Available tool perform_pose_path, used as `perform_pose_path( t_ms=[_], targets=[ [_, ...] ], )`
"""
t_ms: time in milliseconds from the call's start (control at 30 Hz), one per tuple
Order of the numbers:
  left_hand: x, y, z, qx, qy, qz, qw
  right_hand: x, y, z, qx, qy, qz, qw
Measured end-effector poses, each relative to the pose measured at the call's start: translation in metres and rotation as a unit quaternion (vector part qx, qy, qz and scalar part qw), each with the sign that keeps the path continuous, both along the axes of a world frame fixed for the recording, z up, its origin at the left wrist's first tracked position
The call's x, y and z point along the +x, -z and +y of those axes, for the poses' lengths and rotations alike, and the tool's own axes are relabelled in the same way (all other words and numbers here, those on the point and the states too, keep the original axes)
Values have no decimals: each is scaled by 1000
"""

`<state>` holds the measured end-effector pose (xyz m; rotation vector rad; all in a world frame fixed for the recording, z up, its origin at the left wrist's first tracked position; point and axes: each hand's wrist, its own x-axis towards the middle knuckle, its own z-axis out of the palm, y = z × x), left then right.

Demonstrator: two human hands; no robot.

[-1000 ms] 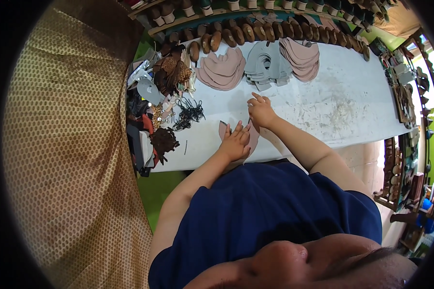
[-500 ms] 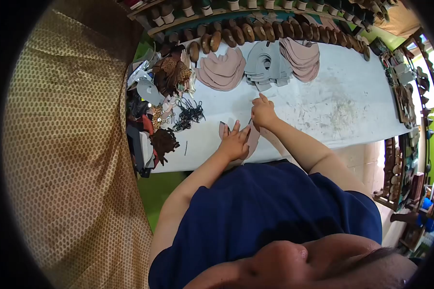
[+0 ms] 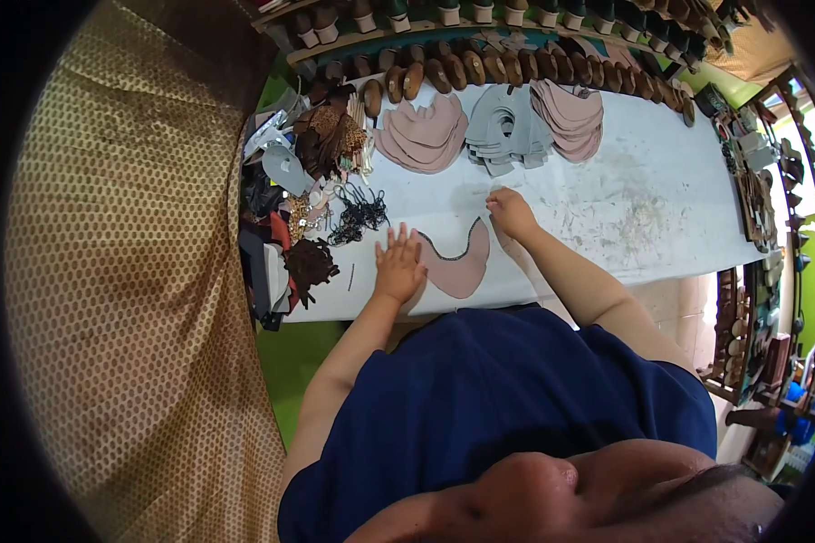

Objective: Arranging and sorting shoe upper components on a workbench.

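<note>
A pink U-shaped shoe-upper piece (image 3: 457, 274) lies flat near the table's front edge. A dark strip runs along its inner curve. My left hand (image 3: 399, 264) rests flat at the piece's left end, fingers spread, covering part of that end. To the right of the piece's other tip, my right hand (image 3: 512, 215) is closed with its fingers curled together. Whatever it may hold is too small to make out. Beyond my hands lie a stack of pink pieces (image 3: 423, 136), grey cut pieces (image 3: 507, 154) and a second pink stack (image 3: 570, 122).
Black cord loops (image 3: 359, 215) and dark brown strips (image 3: 311, 266) lie left on the white table cover (image 3: 607, 213), beside piled scraps. A row of brown shoe lasts (image 3: 474, 68) lines the back under a shelf. A patterned curtain (image 3: 145, 271) hangs at left.
My left hand has slid left and spread flat, uncovering most of the pink piece. My right hand has moved away from the piece, slightly to the right. The piece's full curve now shows.
</note>
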<state>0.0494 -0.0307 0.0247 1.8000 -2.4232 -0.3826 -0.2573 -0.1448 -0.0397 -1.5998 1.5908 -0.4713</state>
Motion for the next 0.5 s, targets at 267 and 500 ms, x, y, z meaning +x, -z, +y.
perform_pose_path(
  t_ms=[267, 500],
  targets=[
    [38, 12, 22, 16, -38, -28, 999, 16, -46, 77, -214, -275, 266, 899],
    [40, 10, 20, 31, -44, -23, 998, 28, -64, 91, -188, -313, 242, 899]
  ],
)
